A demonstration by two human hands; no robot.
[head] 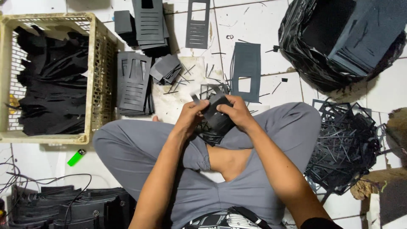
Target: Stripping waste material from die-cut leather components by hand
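I sit cross-legged on a white tiled floor in grey trousers. Both hands grip one dark die-cut foam sheet (217, 115) held over my lap. My left hand (189, 115) pinches its left edge, thumb on top. My right hand (236, 112) clasps its right side from above. The sheet has cut slots, and thin black strips hang loose beneath it. Just beyond my hands, thin offcut slivers (182, 78) lie scattered on the floor.
A cream plastic crate (95, 63) of black pieces stands at left. Stacks of cut dark sheets (135, 87) lie beside it. A black bag (305, 51) of sheets sits top right, a heap of black frame scraps (347, 144) at right, and a green lighter (76, 157) at lower left.
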